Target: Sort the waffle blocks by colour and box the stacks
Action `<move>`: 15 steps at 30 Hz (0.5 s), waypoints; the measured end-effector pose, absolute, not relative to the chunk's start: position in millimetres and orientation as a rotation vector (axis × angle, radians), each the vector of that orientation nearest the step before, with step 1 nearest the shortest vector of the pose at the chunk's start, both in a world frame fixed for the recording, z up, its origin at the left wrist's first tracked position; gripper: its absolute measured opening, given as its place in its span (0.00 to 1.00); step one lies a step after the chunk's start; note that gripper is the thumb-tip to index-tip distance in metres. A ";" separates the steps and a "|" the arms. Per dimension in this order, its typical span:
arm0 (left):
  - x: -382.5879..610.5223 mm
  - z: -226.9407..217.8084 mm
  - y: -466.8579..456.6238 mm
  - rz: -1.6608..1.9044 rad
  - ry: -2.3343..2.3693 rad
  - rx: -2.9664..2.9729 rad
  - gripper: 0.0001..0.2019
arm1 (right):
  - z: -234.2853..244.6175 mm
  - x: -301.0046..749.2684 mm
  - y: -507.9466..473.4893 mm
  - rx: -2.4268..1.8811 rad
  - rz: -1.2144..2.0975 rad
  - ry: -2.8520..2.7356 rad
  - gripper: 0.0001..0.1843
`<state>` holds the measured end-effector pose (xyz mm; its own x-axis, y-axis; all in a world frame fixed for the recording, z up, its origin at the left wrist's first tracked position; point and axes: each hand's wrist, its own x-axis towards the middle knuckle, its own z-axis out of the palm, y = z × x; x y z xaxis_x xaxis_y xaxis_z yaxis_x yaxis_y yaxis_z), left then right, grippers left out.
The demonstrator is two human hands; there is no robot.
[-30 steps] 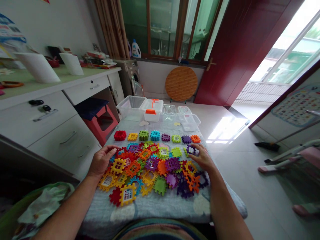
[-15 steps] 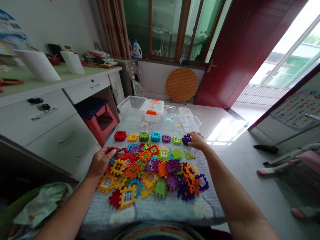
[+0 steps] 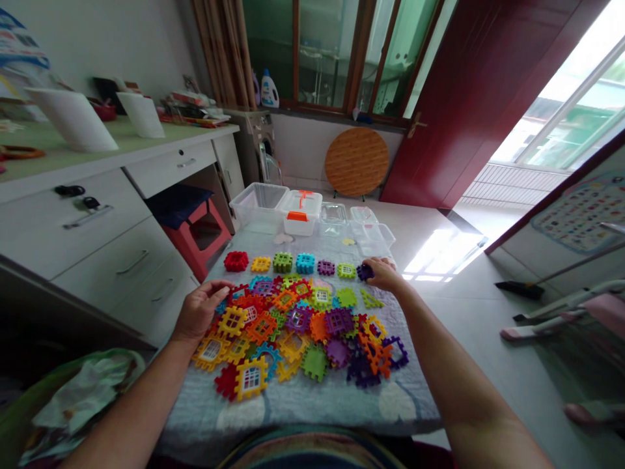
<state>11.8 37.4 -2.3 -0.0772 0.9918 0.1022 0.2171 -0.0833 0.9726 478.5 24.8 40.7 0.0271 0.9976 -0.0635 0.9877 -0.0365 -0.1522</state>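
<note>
My right hand (image 3: 384, 272) has its fingers closed around a dark purple interlocking block (image 3: 364, 271) at the right end of a row. Leftward along that row stand a lime block (image 3: 346, 270), a purple block (image 3: 325, 268), a blue block (image 3: 305, 263), a green block (image 3: 282, 262), a yellow block (image 3: 260, 264) and a red block (image 3: 236, 261). My left hand (image 3: 198, 311) is at the left edge of a mixed pile of toothed window pieces, thumb and fingers drawn together; whatever they hold is hidden. A yellow window piece (image 3: 251, 378) lies at the pile's front.
Behind the row are a clear plastic bin (image 3: 258, 215), a lidded box with orange clips (image 3: 299, 225) and clear lids (image 3: 375, 239). A patterned cloth (image 3: 342, 413) covers the table. A red stool (image 3: 198, 231) stands left, by a white desk (image 3: 112, 247).
My right hand stays at the dark purple block, its fingers a little lower over it. My left hand has barely moved. The whole view has shifted slightly.
</note>
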 end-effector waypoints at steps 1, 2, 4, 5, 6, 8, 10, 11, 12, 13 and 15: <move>12.4 -1.9 37.1 1.240 1.390 1.390 0.16 | 42.4 478.4 22.4 -2.202 0.224 -2.120 0.34; 13.0 -1.3 36.8 1.243 1.389 1.380 0.17 | 44.6 478.7 18.7 -2.190 0.212 -2.103 0.36; 14.1 -0.1 36.1 1.237 1.385 1.353 0.17 | 50.3 480.1 6.0 -2.107 0.199 -2.059 0.37; 14.5 0.4 35.7 1.231 1.381 1.339 0.17 | 53.4 481.1 -3.2 -2.042 0.217 -2.036 0.35; 14.8 0.8 35.4 1.223 1.375 1.328 0.17 | 56.3 482.0 -14.1 -1.972 0.255 -2.010 0.32; 14.8 0.6 35.2 1.216 1.368 1.324 0.17 | 60.5 483.2 -39.9 -1.926 0.407 -1.967 0.22; 14.5 -0.5 35.5 1.218 1.374 1.341 0.17 | 61.4 483.4 -67.3 -2.017 0.552 -1.920 0.14; 14.4 -1.2 35.9 1.220 1.383 1.352 0.16 | 60.5 483.1 -80.1 -2.064 0.613 -1.905 0.12; 14.3 -1.9 36.1 1.220 1.393 1.362 0.16 | 58.7 482.7 -91.6 -2.096 0.668 -1.898 0.10; 14.3 -2.3 36.3 1.218 1.400 1.367 0.16 | 56.2 482.2 -101.4 -2.113 0.717 -1.895 0.10; 14.7 -2.1 36.0 1.210 1.406 1.358 0.16 | 50.3 481.5 -115.4 -2.121 0.791 -1.882 0.09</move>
